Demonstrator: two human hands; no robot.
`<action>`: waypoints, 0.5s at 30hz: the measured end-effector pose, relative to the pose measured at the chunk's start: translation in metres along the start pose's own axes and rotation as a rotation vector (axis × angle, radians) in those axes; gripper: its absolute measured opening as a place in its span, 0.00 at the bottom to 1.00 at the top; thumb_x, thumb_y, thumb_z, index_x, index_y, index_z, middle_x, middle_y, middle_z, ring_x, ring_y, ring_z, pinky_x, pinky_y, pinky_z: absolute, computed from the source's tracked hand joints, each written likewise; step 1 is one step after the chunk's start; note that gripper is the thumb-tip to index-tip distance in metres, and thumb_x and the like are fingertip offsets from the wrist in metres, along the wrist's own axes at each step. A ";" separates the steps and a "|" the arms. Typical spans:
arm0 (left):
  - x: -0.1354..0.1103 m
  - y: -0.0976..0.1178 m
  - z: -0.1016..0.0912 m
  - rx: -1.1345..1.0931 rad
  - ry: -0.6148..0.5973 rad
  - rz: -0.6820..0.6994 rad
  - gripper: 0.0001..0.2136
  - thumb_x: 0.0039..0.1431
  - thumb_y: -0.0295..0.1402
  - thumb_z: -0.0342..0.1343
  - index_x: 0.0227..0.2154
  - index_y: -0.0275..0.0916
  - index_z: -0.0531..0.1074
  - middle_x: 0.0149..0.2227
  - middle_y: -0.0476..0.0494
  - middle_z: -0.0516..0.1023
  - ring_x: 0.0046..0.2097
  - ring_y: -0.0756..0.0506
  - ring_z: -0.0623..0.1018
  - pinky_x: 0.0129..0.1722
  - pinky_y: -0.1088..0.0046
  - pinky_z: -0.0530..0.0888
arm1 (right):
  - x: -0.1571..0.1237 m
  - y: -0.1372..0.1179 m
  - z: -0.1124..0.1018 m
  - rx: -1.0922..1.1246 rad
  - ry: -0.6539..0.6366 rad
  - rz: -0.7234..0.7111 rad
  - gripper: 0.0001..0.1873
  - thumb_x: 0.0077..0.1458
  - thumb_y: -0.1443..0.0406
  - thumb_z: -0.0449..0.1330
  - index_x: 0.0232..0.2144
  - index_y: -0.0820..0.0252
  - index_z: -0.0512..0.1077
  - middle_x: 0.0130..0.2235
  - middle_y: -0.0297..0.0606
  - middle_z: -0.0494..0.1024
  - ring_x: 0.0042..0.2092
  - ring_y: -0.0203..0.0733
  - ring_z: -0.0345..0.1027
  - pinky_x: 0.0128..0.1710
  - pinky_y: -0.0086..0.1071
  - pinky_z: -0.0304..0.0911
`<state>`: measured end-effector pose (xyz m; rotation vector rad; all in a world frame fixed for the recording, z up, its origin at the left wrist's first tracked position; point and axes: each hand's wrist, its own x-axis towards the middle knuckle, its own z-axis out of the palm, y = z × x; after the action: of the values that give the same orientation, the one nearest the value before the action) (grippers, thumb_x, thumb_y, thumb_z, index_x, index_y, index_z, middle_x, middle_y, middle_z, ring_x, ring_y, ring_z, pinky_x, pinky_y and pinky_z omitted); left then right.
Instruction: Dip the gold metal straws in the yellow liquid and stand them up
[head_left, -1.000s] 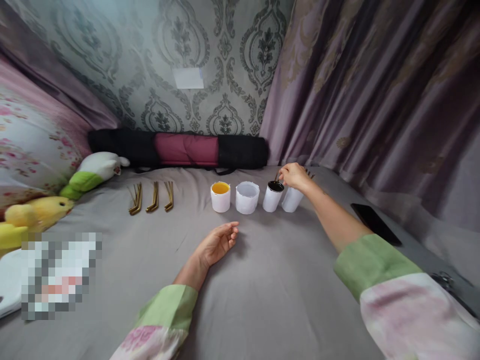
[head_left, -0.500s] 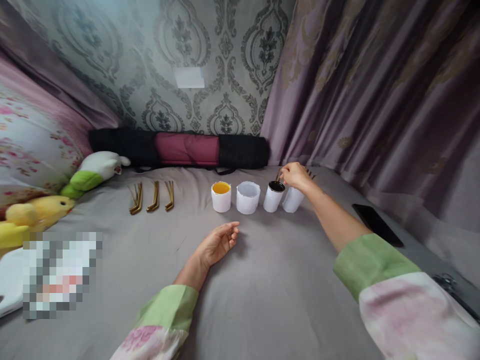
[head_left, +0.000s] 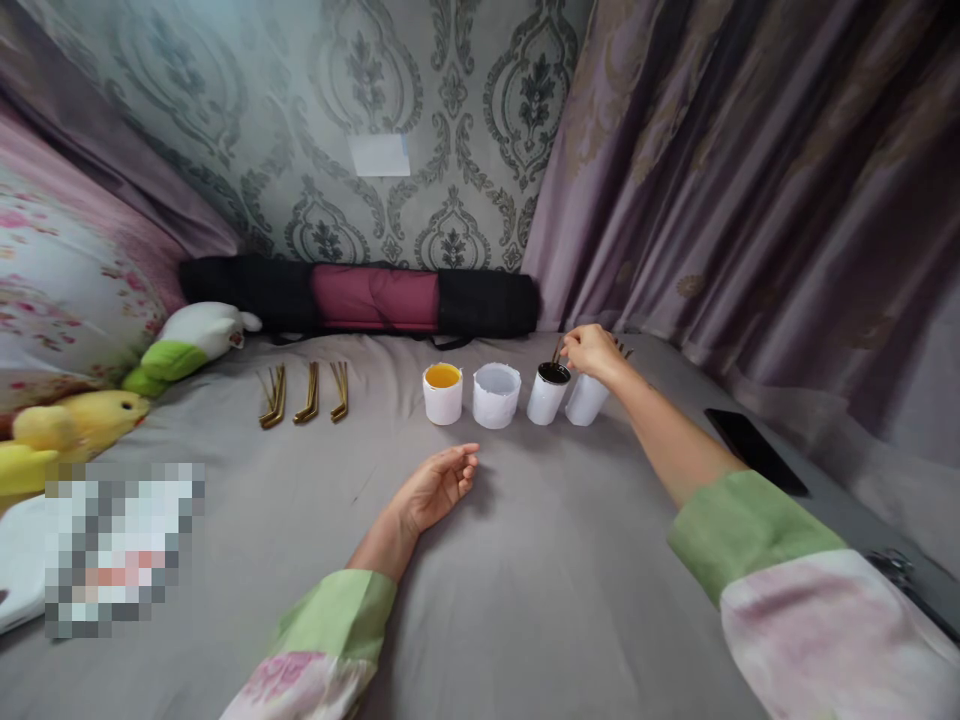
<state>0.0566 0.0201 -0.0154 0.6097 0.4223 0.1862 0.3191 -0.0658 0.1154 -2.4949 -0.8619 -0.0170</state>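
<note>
A row of white cups stands on the grey bed sheet (head_left: 525, 580): one with yellow liquid (head_left: 442, 392), an empty one (head_left: 496, 394), one with dark liquid (head_left: 547, 391), and a fourth (head_left: 585, 399) at the right. My right hand (head_left: 592, 350) is stretched over the two right-hand cups, fingers pinched on a thin gold straw (head_left: 556, 352) that dips into the dark cup. More thin sticks show behind the hand, over the fourth cup. My left hand (head_left: 435, 487) rests on the sheet in front of the cups, fingers loosely apart, holding nothing.
Three groups of bent gold straws (head_left: 306, 392) lie at the left on the sheet. A black and maroon rolled bag (head_left: 360, 297) lies along the wall. Plush toys (head_left: 75, 425) sit at the left, a black phone (head_left: 754, 448) at the right, curtains beyond.
</note>
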 end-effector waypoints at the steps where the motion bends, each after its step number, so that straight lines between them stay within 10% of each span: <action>1: 0.000 0.000 0.000 -0.002 -0.001 -0.001 0.10 0.53 0.27 0.53 0.39 0.30 0.69 0.30 0.44 0.69 0.27 0.55 0.69 0.27 0.80 0.68 | -0.001 -0.001 -0.001 -0.002 0.004 0.002 0.13 0.51 0.66 0.50 0.24 0.64 0.72 0.19 0.39 0.73 0.22 0.34 0.66 0.25 0.25 0.60; 15: 0.001 0.000 -0.001 -0.005 -0.005 -0.005 0.10 0.53 0.27 0.52 0.38 0.30 0.69 0.30 0.44 0.70 0.27 0.55 0.69 0.27 0.80 0.69 | -0.007 -0.006 -0.016 0.106 0.044 0.050 0.12 0.52 0.66 0.50 0.29 0.65 0.73 0.24 0.39 0.75 0.19 0.31 0.65 0.22 0.23 0.60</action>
<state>0.0569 0.0206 -0.0162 0.6036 0.4187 0.1806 0.3127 -0.0729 0.1309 -2.4066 -0.7626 -0.0091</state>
